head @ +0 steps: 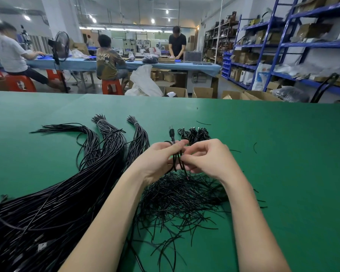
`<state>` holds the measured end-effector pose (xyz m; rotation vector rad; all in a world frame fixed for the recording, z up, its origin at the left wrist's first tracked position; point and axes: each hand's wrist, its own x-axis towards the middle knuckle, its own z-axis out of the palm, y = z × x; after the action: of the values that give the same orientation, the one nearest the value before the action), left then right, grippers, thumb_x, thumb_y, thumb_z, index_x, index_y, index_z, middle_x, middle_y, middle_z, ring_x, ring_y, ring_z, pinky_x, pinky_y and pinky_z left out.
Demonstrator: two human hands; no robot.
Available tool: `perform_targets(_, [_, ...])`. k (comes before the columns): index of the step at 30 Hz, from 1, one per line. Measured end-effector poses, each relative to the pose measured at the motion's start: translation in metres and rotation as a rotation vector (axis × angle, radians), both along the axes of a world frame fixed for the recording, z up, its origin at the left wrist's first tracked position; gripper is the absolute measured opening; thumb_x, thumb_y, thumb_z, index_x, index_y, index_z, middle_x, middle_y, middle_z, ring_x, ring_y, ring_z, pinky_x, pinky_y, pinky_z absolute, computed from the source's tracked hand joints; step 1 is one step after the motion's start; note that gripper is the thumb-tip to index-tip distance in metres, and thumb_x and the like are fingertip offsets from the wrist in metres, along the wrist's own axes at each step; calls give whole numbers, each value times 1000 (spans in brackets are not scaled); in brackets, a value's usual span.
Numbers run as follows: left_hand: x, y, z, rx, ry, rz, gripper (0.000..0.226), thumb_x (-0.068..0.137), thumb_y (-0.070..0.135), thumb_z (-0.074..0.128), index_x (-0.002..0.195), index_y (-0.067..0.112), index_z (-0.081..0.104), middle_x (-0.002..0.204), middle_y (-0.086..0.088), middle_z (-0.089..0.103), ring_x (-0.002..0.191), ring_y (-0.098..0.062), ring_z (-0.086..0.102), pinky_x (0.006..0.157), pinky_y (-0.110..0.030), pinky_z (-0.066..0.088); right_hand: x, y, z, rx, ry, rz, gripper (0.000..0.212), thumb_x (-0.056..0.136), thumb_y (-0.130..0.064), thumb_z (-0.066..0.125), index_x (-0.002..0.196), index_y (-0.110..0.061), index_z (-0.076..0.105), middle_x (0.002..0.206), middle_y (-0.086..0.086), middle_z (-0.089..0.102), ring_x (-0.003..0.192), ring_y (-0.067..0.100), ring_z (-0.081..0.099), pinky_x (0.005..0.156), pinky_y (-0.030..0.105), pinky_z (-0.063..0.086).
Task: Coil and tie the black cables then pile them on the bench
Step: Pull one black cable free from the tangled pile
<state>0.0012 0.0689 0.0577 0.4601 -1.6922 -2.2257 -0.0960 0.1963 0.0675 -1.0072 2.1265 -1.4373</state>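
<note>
Black coiled cable [177, 160] pinched in our left hand [159, 160], right hand [206, 159] fingertips closed on its strands (plug end up).

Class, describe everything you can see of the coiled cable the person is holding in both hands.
The coiled cable is thin, black and glossy, like plastic-sheathed wire. It is folded into a narrow bunch of loops held roughly upright above the green bench. Its plug end sticks up past the fingers. The left hand pinches the loops near the top; the right hand works at their middle, fingers closed around them. The lower loops hang just over a heap of short black ties.
</note>
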Motion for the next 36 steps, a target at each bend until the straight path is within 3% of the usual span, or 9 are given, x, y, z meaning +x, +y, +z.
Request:
perform_targets(6, [5, 0, 0, 9, 25, -92, 23, 104, 9, 49, 119, -1, 63, 109, -16, 75, 81, -24, 75, 73, -31, 63, -12, 12, 6, -10, 46, -65, 15, 84, -31, 82, 83, -17, 76, 69, -4, 75, 62, 7, 70, 58, 24, 56])
perform_targets(9, [10, 2, 3, -34, 12, -235, 23, 104, 13, 47, 115, 0, 63, 104, -13, 76, 86, -27, 75, 78, -33, 62, -22, 14, 4, -150, 128, -107, 26, 84, -51, 78, 98, -28, 75, 89, -15, 75, 77, -8, 67, 74, 20, 48])
perform_targets(11, [12, 7, 4, -70, 6, -355, 28, 102, 17, 48, 116, -3, 62, 100, -12, 75, 84, -24, 75, 77, -31, 60, -19, 11, -2, -221, -62, 120, 39, 83, -53, 79, 114, -29, 73, 100, -14, 76, 84, -1, 71, 83, 24, 54])
perform_targets(14, [15, 12, 4, -124, 15, -452, 32, 98, 17, 49, 116, -9, 56, 87, -9, 71, 74, -18, 70, 76, -30, 58, -13, 5, -15, -203, -212, 331, 34, 85, -48, 76, 108, -23, 74, 78, 9, 69, 60, 23, 65, 61, 29, 57])
perform_targets(20, [16, 14, 10, -147, 3, -440, 19, 103, 14, 42, 90, 7, 54, 67, 2, 35, 58, -10, 34, 70, -27, 50, -16, 1, -15, -219, -80, 183, 27, 91, -45, 74, 76, -23, 73, 65, -1, 67, 65, 13, 68, 73, 24, 56])
perform_targets(23, [13, 17, 8, -147, -12, -392, 23, 106, 13, 39, 86, 10, 48, 69, 0, 29, 60, -12, 35, 71, -27, 49, -17, 2, -13, -196, 18, 128, 27, 87, -49, 77, 71, -27, 73, 64, -5, 69, 56, 13, 59, 61, 26, 53])
perform_targets(28, [6, 18, 2, -208, 3, -269, 24, 107, 13, 38, 92, 4, 54, 88, 1, 63, 86, -18, 56, 76, -30, 50, -14, -5, -11, -233, 209, -69, 31, 77, -54, 82, 67, -27, 70, 59, -6, 72, 45, 0, 58, 55, 10, 44])
perform_targets(31, [7, 17, 1, -141, 2, -303, 28, 108, 17, 40, 109, 5, 66, 101, 5, 69, 95, -21, 63, 93, -50, 54, -10, -10, -16, -267, 303, -130, 29, 77, -58, 80, 66, -33, 67, 55, -9, 69, 48, -1, 60, 54, 10, 44])
perform_targets(36, [15, 24, 7, -32, -33, -468, 46, 108, 24, 39, 79, 27, 75, 97, -9, 71, 93, -38, 72, 76, -41, 61, -11, -11, -25, -323, 432, -146, 52, 81, -66, 69, 61, -20, 54, 48, -7, 61, 42, 6, 53, 49, 15, 40])
